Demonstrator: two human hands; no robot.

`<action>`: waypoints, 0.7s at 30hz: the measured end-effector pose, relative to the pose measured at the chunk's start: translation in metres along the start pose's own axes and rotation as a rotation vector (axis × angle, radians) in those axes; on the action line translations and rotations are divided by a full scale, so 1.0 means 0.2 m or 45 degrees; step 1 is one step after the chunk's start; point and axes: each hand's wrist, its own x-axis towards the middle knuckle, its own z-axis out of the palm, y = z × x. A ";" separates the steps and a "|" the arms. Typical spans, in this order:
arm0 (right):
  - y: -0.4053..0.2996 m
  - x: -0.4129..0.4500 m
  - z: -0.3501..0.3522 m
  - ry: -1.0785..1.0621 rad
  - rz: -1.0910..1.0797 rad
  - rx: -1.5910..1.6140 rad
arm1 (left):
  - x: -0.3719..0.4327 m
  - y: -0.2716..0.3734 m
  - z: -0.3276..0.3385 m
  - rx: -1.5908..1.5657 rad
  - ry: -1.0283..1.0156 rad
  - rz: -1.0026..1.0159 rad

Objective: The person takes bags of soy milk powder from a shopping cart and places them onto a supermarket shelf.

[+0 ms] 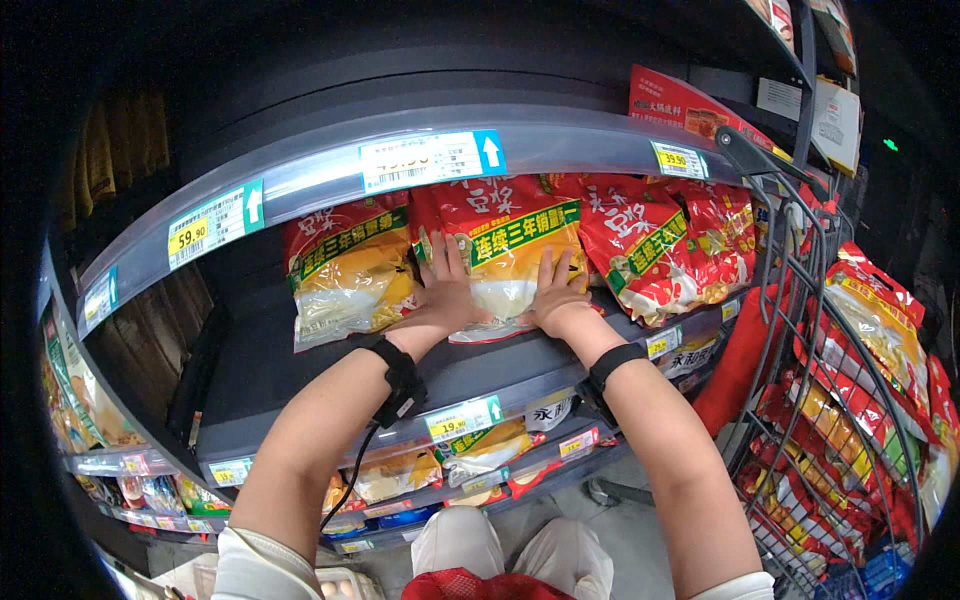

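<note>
On the dark store shelf stands a row of red and yellow soy milk powder bags. My left hand lies with spread fingers against the left side of the middle bag, next to the left bag. My right hand rests on the same middle bag's lower right, its fingers apart. Neither hand's fingers close around the bag. Two more bags, a red one and another red one, lean to the right of it. Black straps circle both wrists.
A wire shopping cart loaded with similar bags stands at the right. Price labels line the upper shelf edge. Lower shelves hold more bags. An egg carton sits near the floor at lower left.
</note>
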 end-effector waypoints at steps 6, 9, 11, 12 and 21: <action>0.08 -0.01 -0.01 -0.001 -0.095 -0.038 | -0.02 0.17 -0.16 0.704 0.333 0.923; 0.18 0.00 -0.02 -0.001 -0.250 -0.060 | -0.02 0.12 -0.16 0.755 0.072 0.701; 0.26 0.01 -0.01 0.107 -0.320 0.008 | -0.02 0.12 -0.10 0.677 0.087 0.645; 0.25 -0.01 -0.03 0.094 -0.297 -0.031 | -0.03 0.11 -0.10 0.676 0.078 0.635; 0.20 -0.04 -0.02 0.032 -0.120 -0.003 | -0.06 0.10 -0.08 0.704 0.048 0.569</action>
